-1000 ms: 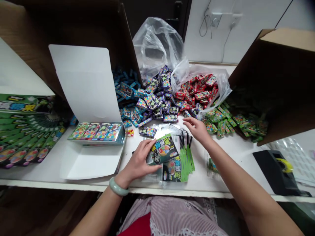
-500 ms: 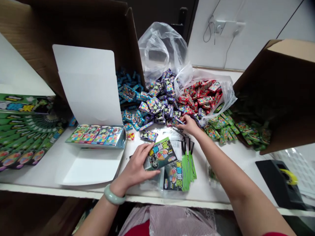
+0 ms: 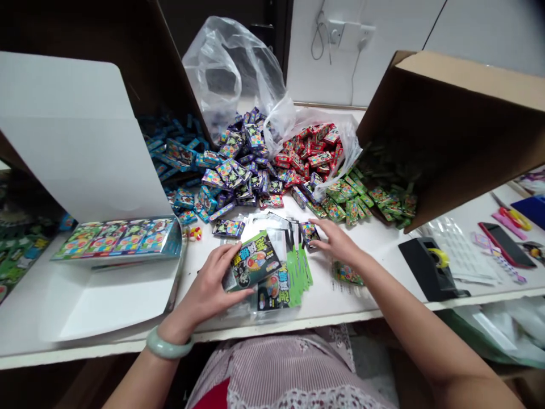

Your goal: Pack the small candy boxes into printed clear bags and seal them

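My left hand is shut on a green printed candy card and rests above a stack of similar green-edged cards. Clear plastic sleeves fan out behind them. My right hand pinches a small purple candy box between thumb and fingers, close to the sleeves. Loose small boxes lie beyond in heaps: blue, purple, red and green. A filled candy display box sits left of my left hand.
A white card lid rises behind the display box. A brown carton lies tipped at right, over green boxes. Clear bags stand behind the heaps. Right of it are a tape dispenser, scissors and a phone.
My right hand has come back from the heaps with a small box in it. My left hand still holds the card. The view has swung left, bringing more of the table's right end into sight.
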Demonstrator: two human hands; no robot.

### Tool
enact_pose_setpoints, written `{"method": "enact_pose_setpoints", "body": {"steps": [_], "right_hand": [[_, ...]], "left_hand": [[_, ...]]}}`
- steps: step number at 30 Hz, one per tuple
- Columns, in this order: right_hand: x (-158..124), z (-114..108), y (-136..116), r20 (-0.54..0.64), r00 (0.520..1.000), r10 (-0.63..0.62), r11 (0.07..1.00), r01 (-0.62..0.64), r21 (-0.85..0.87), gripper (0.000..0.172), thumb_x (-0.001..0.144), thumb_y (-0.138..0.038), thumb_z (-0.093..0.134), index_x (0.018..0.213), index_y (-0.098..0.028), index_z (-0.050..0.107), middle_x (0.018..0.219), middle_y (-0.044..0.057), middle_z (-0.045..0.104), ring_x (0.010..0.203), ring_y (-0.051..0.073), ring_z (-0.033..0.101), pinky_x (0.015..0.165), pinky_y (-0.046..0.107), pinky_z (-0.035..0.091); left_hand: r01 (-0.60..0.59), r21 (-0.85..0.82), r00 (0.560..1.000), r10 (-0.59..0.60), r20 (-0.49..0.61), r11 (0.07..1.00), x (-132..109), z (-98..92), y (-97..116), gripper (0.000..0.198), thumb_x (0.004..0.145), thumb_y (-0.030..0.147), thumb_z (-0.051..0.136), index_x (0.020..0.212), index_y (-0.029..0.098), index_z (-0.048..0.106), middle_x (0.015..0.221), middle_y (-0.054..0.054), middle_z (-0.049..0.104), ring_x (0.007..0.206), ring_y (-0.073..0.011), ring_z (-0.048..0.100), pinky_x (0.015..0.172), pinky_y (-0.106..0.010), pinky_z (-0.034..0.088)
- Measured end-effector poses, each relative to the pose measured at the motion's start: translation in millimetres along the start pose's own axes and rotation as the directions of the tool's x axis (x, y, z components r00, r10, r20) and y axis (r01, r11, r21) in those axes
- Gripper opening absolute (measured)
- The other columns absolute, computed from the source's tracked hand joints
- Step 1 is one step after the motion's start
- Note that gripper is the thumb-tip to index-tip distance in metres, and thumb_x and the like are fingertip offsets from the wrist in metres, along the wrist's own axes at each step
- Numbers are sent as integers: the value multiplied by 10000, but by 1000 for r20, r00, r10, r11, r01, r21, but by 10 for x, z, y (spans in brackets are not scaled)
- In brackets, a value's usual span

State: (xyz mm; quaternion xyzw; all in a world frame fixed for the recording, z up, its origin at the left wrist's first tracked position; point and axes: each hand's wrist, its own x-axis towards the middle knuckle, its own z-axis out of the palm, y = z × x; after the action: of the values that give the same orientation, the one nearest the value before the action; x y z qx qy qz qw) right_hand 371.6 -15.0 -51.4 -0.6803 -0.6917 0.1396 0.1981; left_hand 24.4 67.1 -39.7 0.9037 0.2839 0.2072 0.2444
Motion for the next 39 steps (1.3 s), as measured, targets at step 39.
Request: {"method": "enact_pose_setpoints", "body": {"steps": [39], "right_hand": [[-6, -201, -914, -35, 995, -91, 883, 97, 459, 373, 908, -400, 529, 1270, -313, 544, 1062, 89, 690, 956, 262, 662, 690, 386, 593]], "left_hand": [[-37, -181, 998, 27, -58, 983, 43, 31, 162, 1005, 623, 530, 789, 1448, 222, 304, 1283, -148, 444, 1197, -334, 458, 1023, -522, 410]]}}
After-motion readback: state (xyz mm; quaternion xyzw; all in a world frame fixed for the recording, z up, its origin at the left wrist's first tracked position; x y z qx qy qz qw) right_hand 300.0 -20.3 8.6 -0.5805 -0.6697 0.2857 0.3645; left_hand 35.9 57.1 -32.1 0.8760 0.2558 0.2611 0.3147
